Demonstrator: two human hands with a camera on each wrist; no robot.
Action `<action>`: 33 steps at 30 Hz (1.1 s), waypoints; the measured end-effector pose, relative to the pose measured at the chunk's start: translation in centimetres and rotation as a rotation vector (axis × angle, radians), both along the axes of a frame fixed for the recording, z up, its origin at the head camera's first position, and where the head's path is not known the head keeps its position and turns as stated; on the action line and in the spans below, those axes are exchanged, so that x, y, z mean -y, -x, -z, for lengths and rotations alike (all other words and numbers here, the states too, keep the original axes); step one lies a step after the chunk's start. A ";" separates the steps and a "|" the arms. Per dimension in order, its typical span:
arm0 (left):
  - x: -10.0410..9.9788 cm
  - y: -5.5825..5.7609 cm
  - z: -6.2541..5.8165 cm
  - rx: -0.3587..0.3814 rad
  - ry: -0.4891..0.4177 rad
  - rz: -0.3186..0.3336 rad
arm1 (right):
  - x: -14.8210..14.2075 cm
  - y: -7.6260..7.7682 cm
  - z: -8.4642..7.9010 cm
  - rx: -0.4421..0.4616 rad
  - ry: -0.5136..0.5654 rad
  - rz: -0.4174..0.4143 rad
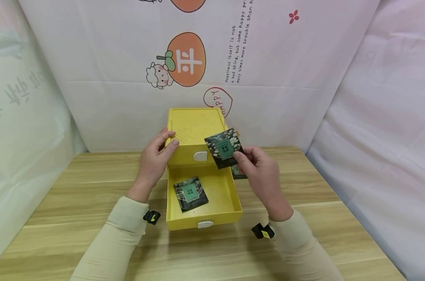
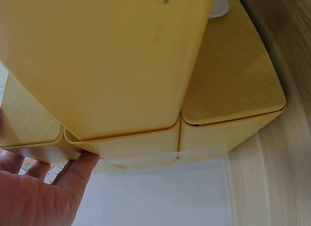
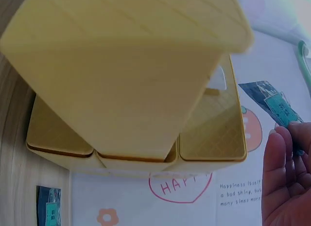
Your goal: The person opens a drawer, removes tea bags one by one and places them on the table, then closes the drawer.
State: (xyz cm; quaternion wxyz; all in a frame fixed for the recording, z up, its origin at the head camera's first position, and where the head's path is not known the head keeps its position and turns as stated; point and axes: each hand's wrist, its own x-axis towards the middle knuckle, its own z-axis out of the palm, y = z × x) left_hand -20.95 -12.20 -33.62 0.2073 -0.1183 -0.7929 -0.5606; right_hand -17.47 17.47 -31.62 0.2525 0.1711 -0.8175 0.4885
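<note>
A yellow drawer unit (image 1: 198, 125) stands on the table, its middle drawer (image 1: 221, 187) pulled out. Inside that drawer lies a dark sachet with a green label (image 1: 190, 194). My right hand (image 1: 263, 173) pinches a similar sachet (image 1: 223, 147) between thumb and fingers, above the drawer's right side; the right wrist view also has this held sachet (image 3: 279, 107). My left hand (image 1: 155, 156) rests against the unit's upper left edge, thumb near the front corner. In the left wrist view, the left hand's fingers (image 2: 77, 175) touch the unit's side.
Another sachet (image 1: 238, 171) lies on the wooden table (image 1: 93, 222) to the right of the unit, partly hidden by the right hand and held sachet. A printed white cloth (image 1: 121, 50) hangs close behind the unit, with more cloth at both sides.
</note>
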 end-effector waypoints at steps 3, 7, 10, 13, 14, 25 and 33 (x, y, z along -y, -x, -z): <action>0.0 0.0 0.0 -0.002 0.003 0.000 | -0.7 0.4 0.1 0.020 0.053 -0.005; 0.0 0.0 0.0 0.000 0.007 0.001 | -1.6 0.9 0.0 0.044 0.109 0.005; 0.0 0.1 0.1 0.002 0.008 0.001 | -2.2 1.3 -0.2 0.048 0.129 0.032; 0.0 0.1 0.0 -0.001 0.004 0.002 | -2.8 1.8 -0.3 0.050 0.156 0.046; 0.0 0.1 0.0 -0.002 0.003 0.002 | -3.0 1.9 -0.3 0.053 0.164 0.051; 0.0 0.1 0.1 -0.003 0.003 -0.003 | -5.0 4.0 0.6 0.108 0.199 0.106; 0.0 0.0 0.0 -0.003 0.005 -0.001 | -6.6 5.7 1.6 0.165 0.241 0.138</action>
